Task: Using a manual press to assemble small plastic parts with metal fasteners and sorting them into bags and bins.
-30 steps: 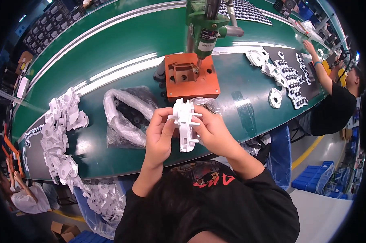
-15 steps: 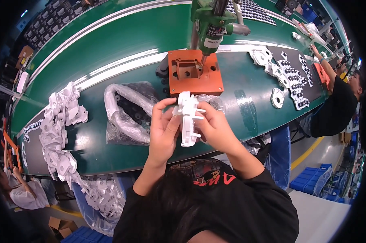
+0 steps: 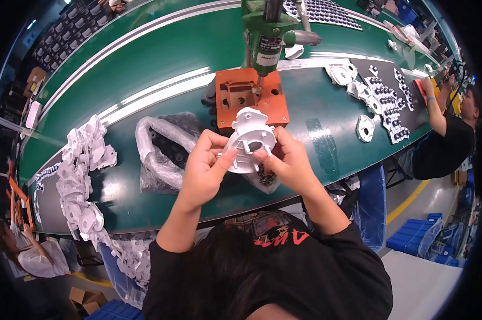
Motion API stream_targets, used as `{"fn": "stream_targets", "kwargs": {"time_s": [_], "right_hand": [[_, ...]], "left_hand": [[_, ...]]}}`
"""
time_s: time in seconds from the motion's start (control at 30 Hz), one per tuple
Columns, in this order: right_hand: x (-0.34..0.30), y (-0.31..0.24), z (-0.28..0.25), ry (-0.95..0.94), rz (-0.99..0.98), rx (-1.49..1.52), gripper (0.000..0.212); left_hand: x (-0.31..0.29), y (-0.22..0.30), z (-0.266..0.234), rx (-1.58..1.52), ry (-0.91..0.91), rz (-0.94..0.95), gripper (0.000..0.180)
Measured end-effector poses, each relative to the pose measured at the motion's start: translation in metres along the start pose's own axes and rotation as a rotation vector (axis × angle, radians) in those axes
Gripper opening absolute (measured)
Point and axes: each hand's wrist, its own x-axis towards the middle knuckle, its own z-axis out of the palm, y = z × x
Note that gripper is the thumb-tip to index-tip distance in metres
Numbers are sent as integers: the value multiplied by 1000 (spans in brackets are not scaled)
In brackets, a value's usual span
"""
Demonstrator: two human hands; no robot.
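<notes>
Between both hands I hold a white moulded plastic part [image 3: 250, 128], its ribbed face with a round hole turned up toward me. My left hand [image 3: 208, 162] grips its left edge, thumb on the face. My right hand [image 3: 284, 159] grips the right edge, thumb near the hole. Just beyond the part is an orange fixture block [image 3: 279, 109] with a recessed pocket. Above that block stands a green press [image 3: 267, 50], its narrow tip over the pocket. A clear plastic bag [image 3: 169, 173] holding dark round pieces lies left of my hands.
White plastic parts [image 3: 78, 176] are heaped at the left, with more in a blue-lined bin [image 3: 129, 261] below. On the right lie white parts [image 3: 365, 128] and a mat with black round pieces [image 3: 390, 106]. A co-worker [image 3: 438, 138] sits far right, another person [image 3: 35, 253] far left.
The white part has turned from edge-on to face-up in my hands. A white piece now shows behind the press. The right co-worker's arm has come lower.
</notes>
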Motion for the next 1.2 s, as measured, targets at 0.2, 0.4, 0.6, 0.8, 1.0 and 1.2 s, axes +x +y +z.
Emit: {"fn": "stream_targets", "kwargs": {"time_s": [0.2, 0.4, 0.6, 0.8, 1.0, 1.2], "right_hand": [[-2, 31, -3, 148, -116, -213, 22], [-2, 36, 3, 193, -203, -182, 18], [-4, 37, -3, 223, -142, -211, 13], [-1, 29, -3, 60, -233, -333, 20], [-4, 27, 7, 56, -343, -582, 22], [-3, 30, 5, 33, -251, -573, 16]], "left_hand": [[61, 14, -10, 925, 190, 404, 8], [123, -37, -35, 1456, -126, 852, 8], [127, -35, -26, 1482, -173, 749, 6], [130, -37, -37, 1539, -254, 607, 13], [109, -22, -50, 1394, -159, 773, 26], [42, 37, -75, 930, 212, 127, 25]]}}
